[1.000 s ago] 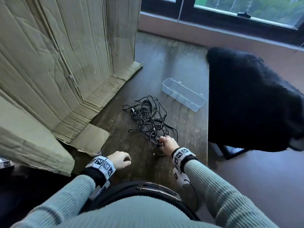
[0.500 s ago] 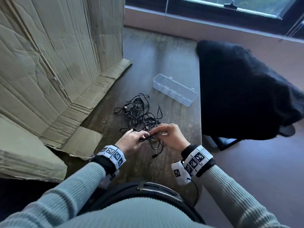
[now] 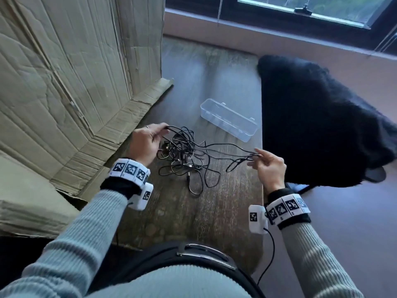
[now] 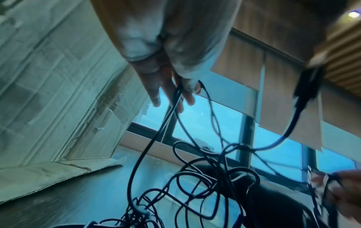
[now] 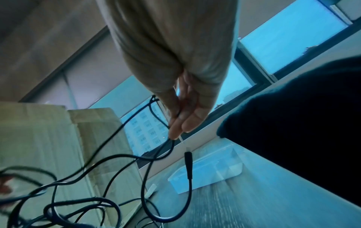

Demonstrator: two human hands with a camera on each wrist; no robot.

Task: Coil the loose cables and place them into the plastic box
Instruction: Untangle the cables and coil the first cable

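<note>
A tangle of thin black cables (image 3: 182,155) lies on the dark wooden table (image 3: 193,211), partly lifted. My left hand (image 3: 148,140) pinches a cable loop at the tangle's left side; in the left wrist view the cable (image 4: 156,131) hangs from those fingers (image 4: 183,92). My right hand (image 3: 268,164) pinches cable strands at the right, pulled taut from the pile; in the right wrist view a plug end (image 5: 188,162) dangles below the fingers (image 5: 175,129). The clear plastic box (image 3: 228,119) stands open and empty beyond the tangle, also seen as the box (image 5: 207,171) in the right wrist view.
A big creased cardboard sheet (image 3: 71,82) leans along the table's left side. A black fuzzy chair cover (image 3: 322,117) sits right of the table edge. A window sill (image 3: 279,35) runs across the back.
My hands have moved apart, the left going up and left, the right going right, stretching cable strands out of the tangle. Earlier the two hands were close together over the pile.
</note>
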